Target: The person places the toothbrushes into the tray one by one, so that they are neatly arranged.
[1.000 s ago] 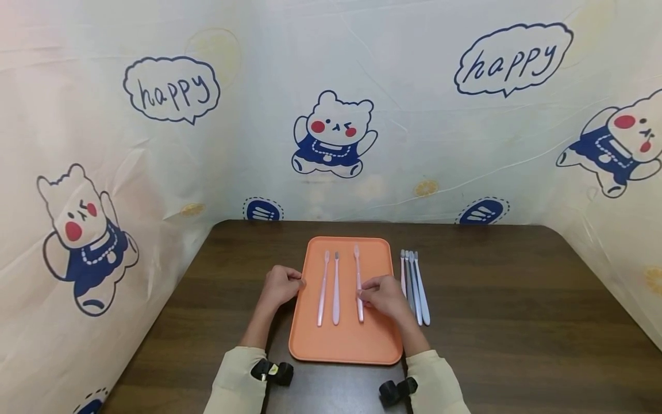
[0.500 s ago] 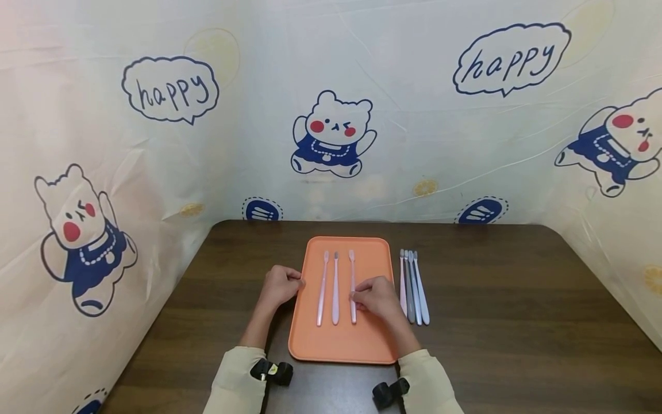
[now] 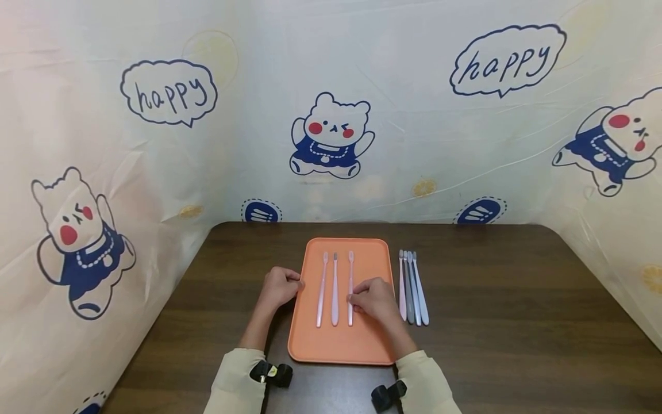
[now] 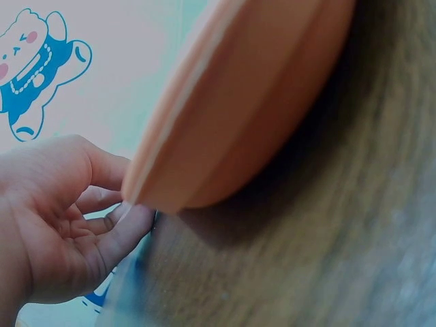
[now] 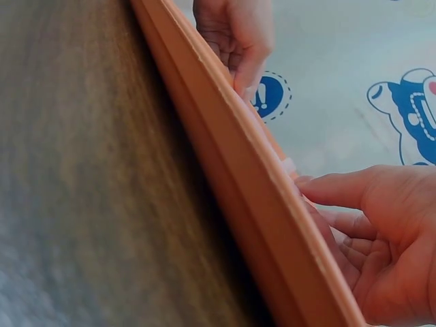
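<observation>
An orange tray [image 3: 341,348] lies on the dark wooden table and carries three toothbrushes side by side. My right hand [image 3: 354,298] pinches the handle of the rightmost one, a pink toothbrush [image 3: 350,270], close beside a lilac toothbrush [image 3: 334,287] and another pink toothbrush [image 3: 322,290]. My left hand [image 3: 297,283] is curled at the tray's left rim and holds it between thumb and fingertips. The left wrist view shows those fingers [image 4: 126,228] at the tray [image 4: 252,95] edge. In the right wrist view the right hand [image 5: 320,194] reaches over the tray rim [image 5: 259,197].
Several more toothbrushes [image 3: 412,287], pink, grey and blue, lie in a tight row on the table [image 3: 517,310] just right of the tray. Cartoon-printed plastic sheeting [image 3: 331,132] walls in the table at the back and on both sides.
My right hand has slid the rightmost pink toothbrush leftward on the tray, closer to the other two. The left hand stays at the tray's rim.
</observation>
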Action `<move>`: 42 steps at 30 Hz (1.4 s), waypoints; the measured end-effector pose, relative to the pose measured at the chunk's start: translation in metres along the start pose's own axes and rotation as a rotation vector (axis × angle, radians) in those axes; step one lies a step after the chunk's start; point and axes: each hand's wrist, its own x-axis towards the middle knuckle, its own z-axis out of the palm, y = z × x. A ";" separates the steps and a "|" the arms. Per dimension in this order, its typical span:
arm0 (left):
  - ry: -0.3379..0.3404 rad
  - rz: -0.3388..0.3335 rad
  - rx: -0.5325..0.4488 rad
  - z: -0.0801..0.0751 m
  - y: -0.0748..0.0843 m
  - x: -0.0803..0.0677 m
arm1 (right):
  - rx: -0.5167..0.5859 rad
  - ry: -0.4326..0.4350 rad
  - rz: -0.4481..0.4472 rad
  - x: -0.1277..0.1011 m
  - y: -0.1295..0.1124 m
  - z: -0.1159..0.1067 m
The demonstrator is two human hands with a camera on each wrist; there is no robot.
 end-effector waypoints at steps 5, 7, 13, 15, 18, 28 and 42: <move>-0.003 0.005 -0.003 0.000 0.001 -0.001 | -0.002 -0.005 0.005 -0.001 -0.001 0.000; -0.003 0.007 -0.004 -0.001 0.001 -0.001 | -0.006 -0.006 0.008 -0.001 -0.001 -0.001; 0.001 0.001 0.007 -0.002 0.002 -0.001 | 0.002 -0.018 0.006 -0.002 -0.001 -0.002; 0.001 0.000 0.009 -0.002 0.001 -0.001 | 0.007 -0.022 0.004 -0.002 -0.001 -0.003; -0.001 0.005 0.003 -0.001 0.000 -0.001 | 0.009 -0.022 -0.003 -0.003 -0.001 -0.003; -0.002 0.048 -0.025 -0.001 -0.004 0.003 | 0.044 -0.045 -0.012 -0.005 -0.003 -0.006; -0.012 0.035 -0.027 -0.003 -0.001 0.004 | 0.047 -0.019 -0.074 -0.006 -0.006 -0.019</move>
